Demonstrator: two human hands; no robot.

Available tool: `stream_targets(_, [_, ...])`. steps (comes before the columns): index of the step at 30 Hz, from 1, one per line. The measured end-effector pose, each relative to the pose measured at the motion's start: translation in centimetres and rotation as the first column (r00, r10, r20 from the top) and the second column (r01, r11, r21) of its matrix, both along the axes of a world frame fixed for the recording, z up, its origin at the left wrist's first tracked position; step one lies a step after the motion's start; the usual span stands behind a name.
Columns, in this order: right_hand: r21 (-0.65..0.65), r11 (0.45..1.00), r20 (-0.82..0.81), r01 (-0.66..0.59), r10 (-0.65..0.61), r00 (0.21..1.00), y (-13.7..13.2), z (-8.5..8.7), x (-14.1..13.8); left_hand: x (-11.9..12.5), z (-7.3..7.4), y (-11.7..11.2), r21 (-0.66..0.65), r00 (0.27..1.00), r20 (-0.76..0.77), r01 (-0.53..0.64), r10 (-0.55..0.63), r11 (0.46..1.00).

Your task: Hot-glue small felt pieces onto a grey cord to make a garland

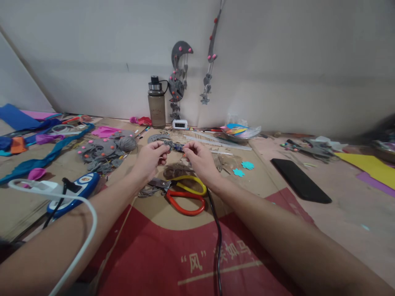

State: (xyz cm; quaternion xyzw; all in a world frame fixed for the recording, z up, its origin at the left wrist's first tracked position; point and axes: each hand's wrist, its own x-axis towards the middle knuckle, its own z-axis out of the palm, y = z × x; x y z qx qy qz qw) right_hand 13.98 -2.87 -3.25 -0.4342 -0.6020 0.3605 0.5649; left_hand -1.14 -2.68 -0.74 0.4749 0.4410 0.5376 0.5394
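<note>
My left hand (151,158) and my right hand (199,158) are raised over the cardboard sheet (173,246), fingers pinched. Between them they hold a small grey felt piece with dark bits (174,146). The left fingers pinch its left end and the right fingers its right end. Just below the hands lie scissors with a red and a yellow handle (183,193) and a brownish clump (175,170).
Grey felt cut-outs with pink beads (100,152), a grey yarn ball (127,143), a bottle (156,102), a small clock (180,123), a black phone (299,180), a blue-white tool (75,191), a white cable (83,230), a black cord (217,238), teal flowers (247,165).
</note>
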Motion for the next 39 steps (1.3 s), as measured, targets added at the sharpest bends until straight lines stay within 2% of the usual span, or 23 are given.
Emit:
stream_targets(3, [-0.074, 0.990, -0.157, -0.122, 0.110, 0.982, 0.1, 0.1, -0.2, -0.1, 0.2, 0.0, 0.002, 0.997, 0.066, 0.025, -0.025, 1.000])
stream_targets(7, [-0.068, 0.987, -0.225, -0.145, 0.127, 0.966, 0.0, 0.2, -0.3, 0.2, 0.3, -0.4, 0.036, 0.985, 0.074, 0.151, -0.153, 0.988])
stream_targets(10, [-0.065, 0.984, -0.231, -0.165, 0.146, 0.962, 0.0, 0.3, -0.3, 0.3, 0.0, -0.4, 0.034, 0.983, -0.034, 0.183, -0.181, 0.983])
stream_targets(13, [-0.079, 0.986, -0.221, -0.148, 0.128, 0.967, -0.1, 0.3, -0.3, -0.3, -0.3, 0.3, 0.051, 0.957, -0.276, 0.110, -0.092, 0.993])
stream_targets(15, [-0.077, 0.990, -0.186, -0.121, 0.105, 0.977, 0.0, 0.2, -0.2, -1.0, -0.3, 1.0, 0.088, 0.854, -0.520, 0.050, 0.003, 0.995])
stream_targets(17, [-0.066, 0.993, -0.141, -0.100, 0.090, 0.986, 0.1, 0.0, -0.1, -1.9, -0.4, 1.6, 0.147, 0.679, -0.731, 0.064, 0.065, 0.987])
stream_targets(19, [-0.050, 0.995, -0.090, -0.084, 0.080, 0.993, 0.2, -0.3, 0.0, -2.7, -0.4, 2.1, 0.194, 0.493, -0.860, 0.084, 0.129, 0.977])
stream_targets(21, [-0.029, 0.997, -0.036, -0.068, 0.067, 0.997, 0.4, -0.6, 0.0, -3.2, -0.6, 2.3, 0.219, 0.373, -0.914, 0.121, 0.160, 0.968])
stream_targets(24, [-0.007, 0.999, 0.016, -0.048, 0.048, 0.999, 0.4, -0.9, 0.0, -3.7, -0.8, 2.5, 0.225, 0.280, -0.944, 0.171, 0.171, 0.959])
stream_targets(28, [-0.003, 1.000, 0.045, -0.025, 0.025, 0.999, 0.3, -1.2, 0.0, -3.9, -0.6, 2.6, 0.216, 0.202, -0.961, 0.132, 0.187, 0.968])
stream_targets(30, [-0.006, 1.000, 0.056, -0.019, 0.019, 0.998, 0.3, -1.3, 0.0, -3.9, -0.3, 2.6, 0.219, 0.210, -0.958, 0.107, 0.194, 0.970])
stream_targets(32, [-0.010, 1.000, 0.059, -0.013, 0.013, 0.998, 0.3, -1.3, 0.1, -3.7, 0.0, 2.5, 0.278, 0.276, -0.930, 0.101, 0.241, 0.955])
stream_targets(33, [-0.011, 1.000, 0.055, -0.012, 0.013, 0.998, 0.3, -1.3, 0.1, -3.6, 0.2, 2.4, 0.322, 0.337, -0.901, 0.100, 0.273, 0.941])
stream_targets(35, [-0.012, 1.000, 0.031, -0.018, 0.019, 0.999, 0.3, -1.2, 0.0, -3.0, 0.5, 2.0, 0.388, 0.505, -0.813, 0.095, 0.291, 0.917])
stream_targets(37, [-0.011, 0.999, -0.005, -0.038, 0.038, 0.999, 0.2, -1.1, -0.1, -2.4, 0.6, 1.4, 0.345, 0.689, -0.703, 0.113, 0.177, 0.932])
stream_targets(38, [-0.012, 0.999, -0.024, -0.051, 0.051, 0.998, 0.1, -1.0, -0.1, -2.0, 0.7, 1.1, 0.308, 0.766, -0.637, 0.148, 0.088, 0.940])
stream_targets(39, [-0.014, 0.998, -0.040, -0.062, 0.061, 0.997, 0.0, -0.9, -0.2, -1.7, 0.7, 0.8, 0.281, 0.813, -0.582, 0.195, 0.005, 0.939])
